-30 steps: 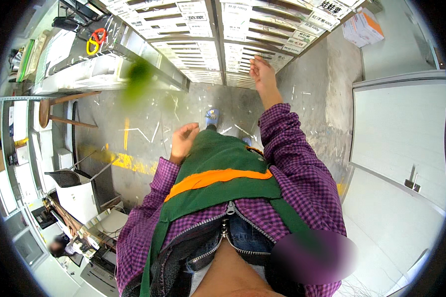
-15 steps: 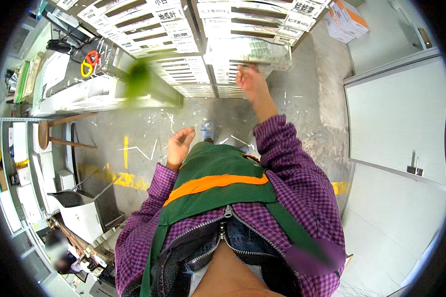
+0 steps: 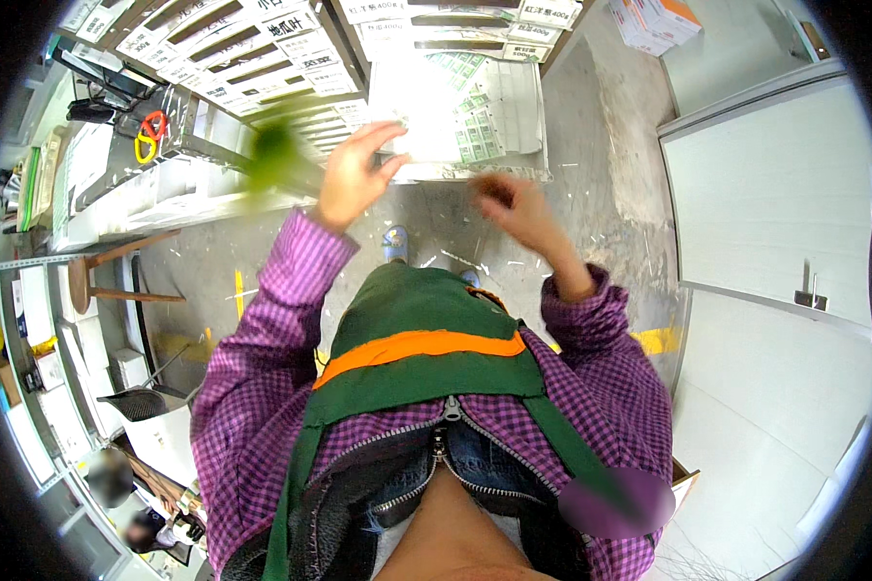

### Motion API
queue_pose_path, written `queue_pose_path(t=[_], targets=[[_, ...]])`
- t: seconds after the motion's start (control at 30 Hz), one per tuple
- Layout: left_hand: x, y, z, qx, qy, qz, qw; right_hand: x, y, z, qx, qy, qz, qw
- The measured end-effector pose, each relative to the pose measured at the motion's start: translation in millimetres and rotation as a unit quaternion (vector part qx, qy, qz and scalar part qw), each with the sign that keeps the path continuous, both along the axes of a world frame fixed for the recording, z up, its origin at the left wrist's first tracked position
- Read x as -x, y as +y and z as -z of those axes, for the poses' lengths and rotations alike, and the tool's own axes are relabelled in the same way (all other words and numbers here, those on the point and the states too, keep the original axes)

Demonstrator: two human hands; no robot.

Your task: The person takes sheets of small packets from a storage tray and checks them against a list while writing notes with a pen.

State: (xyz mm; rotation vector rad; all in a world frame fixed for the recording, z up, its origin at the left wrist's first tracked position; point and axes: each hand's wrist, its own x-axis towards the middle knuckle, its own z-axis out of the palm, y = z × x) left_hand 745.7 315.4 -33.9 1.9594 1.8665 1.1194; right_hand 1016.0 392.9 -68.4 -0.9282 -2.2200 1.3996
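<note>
A shallow white drawer (image 3: 525, 107) is pulled out of the labelled drawer cabinet in front of me. Inside it lie printed sheets of green-and-white labels (image 3: 477, 134), with a bright, washed-out white area beside them. My left hand (image 3: 357, 176) hovers at the drawer's near left corner, thumb and fingers apart, nothing visible between them. Just short of the drawer's front edge, my right hand (image 3: 523, 215) is in the air with bent fingers. Motion smears those fingertips, so whether they are closed cannot be told.
Another drawer stack (image 3: 305, 60) rises at the left. Beside it, red-and-yellow scissors (image 3: 148, 136) rest on a bench. A wooden stool (image 3: 79, 284) stands at left. White cabinet doors (image 3: 770, 184) line the right, and an orange-and-white box (image 3: 654, 24) sits at the far right. Paper scraps litter the floor.
The drawer has come further out toward me, and its label sheets now show. My left hand rose from beside the apron to the drawer; my right hand drew back from its front.
</note>
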Motion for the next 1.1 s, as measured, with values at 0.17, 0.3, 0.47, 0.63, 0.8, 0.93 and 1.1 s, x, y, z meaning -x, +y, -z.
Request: queue_pose_path(t=[0.17, 0.3, 0.47, 0.63, 0.8, 0.93, 1.1], targets=[[3.7, 54.8, 25.6, 0.090, 0.078, 0.079, 0.990, -2.1, 80.3, -31.1, -0.365, -0.142, -0.034, 0.920], [3.4, 69.2, 38.4, 0.131, 0.097, 0.111, 0.980, 15.7, 102.8, -21.7, -0.434, -0.207, -0.161, 0.862], [2.2, 69.4, 40.5, 0.140, 0.065, 0.108, 0.982, 26.3, 109.5, -2.9, -0.361, -0.191, -0.182, 0.894], [3.0, 70.9, 39.8, 0.141, 0.071, 0.110, 0.981, 21.3, 113.7, 2.9, -0.361, -0.147, -0.176, 0.904], [-6.8, 84.1, 44.5, 0.115, 0.051, 0.021, 0.992, 21.9, 110.2, 0.0, -0.356, -0.119, -0.165, 0.912], [-19.5, 109.4, 51.0, 0.127, 0.061, -0.007, 0.990, 23.5, 112.2, -0.6, -0.354, -0.112, -0.177, 0.911], [-19.2, 122.7, 58.1, 0.231, -0.013, -0.007, 0.973, 20.0, 113.0, 7.5, -0.367, -0.109, -0.165, 0.909]])
